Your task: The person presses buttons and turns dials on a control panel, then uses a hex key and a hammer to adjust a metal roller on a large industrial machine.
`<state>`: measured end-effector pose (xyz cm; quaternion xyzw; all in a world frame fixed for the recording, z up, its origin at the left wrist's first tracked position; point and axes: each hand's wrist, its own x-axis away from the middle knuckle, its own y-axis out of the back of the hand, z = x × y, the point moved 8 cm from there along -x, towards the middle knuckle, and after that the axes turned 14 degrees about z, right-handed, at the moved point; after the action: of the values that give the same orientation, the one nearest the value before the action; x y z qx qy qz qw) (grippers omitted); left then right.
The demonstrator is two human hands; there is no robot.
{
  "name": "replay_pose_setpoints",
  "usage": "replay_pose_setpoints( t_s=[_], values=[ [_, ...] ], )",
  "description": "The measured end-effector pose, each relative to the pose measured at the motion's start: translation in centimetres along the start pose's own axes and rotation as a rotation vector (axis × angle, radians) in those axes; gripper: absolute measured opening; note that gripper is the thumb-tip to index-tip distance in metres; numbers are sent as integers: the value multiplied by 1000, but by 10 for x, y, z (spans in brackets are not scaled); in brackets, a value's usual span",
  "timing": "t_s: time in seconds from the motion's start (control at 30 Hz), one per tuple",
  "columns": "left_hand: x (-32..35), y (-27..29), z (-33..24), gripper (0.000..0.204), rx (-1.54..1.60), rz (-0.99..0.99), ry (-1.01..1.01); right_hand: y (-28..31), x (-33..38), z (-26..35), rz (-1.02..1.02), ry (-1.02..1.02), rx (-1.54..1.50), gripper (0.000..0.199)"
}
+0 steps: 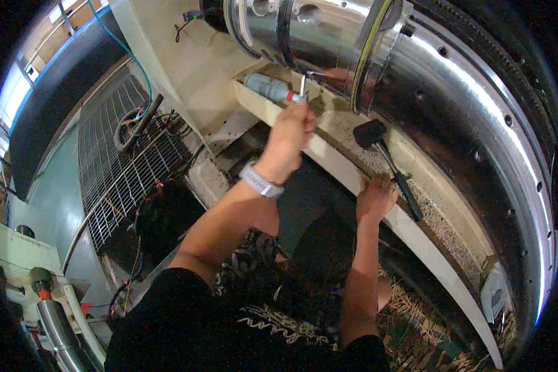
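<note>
My left hand [289,137] is raised and closed around a thin metal key-like tool [302,85] that points up at the shiny steel drum [328,37]. A white band sits on that wrist. My right hand [376,197] rests flat on the cream-coloured ledge [328,155], fingers spread, beside the black handle of a rubber mallet [384,155] that lies on the ledge. A grey spray can with a red cap [268,87] lies on the ledge just left of the tool.
A large polished metal ring with bolt holes [508,136] curves along the right. A metal floor grate [124,155] with tangled cables lies left. A grey cylinder with an orange collar [46,297] stands bottom left. Straw-like debris [415,316] covers the floor at lower right.
</note>
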<state>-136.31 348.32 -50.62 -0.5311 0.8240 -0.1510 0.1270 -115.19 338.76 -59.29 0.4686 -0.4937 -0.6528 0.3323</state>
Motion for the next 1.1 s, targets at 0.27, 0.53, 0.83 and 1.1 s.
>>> replay_pose_setpoints(
  t_s=[0.27,0.53,0.83,1.1],
  values=[
    [-3,-33,-10,34,177,208,-123,13,-1,7,-71,6,65,34],
    [-21,-35,-5,49,321,411,-189,14,0,8,-143,64,138,36],
    [-35,-9,-35,15,201,348,-112,18,0,12,-87,48,-28,36],
    [28,-9,-90,11,-336,255,-504,18,1,11,-87,27,57,35]
  ],
)
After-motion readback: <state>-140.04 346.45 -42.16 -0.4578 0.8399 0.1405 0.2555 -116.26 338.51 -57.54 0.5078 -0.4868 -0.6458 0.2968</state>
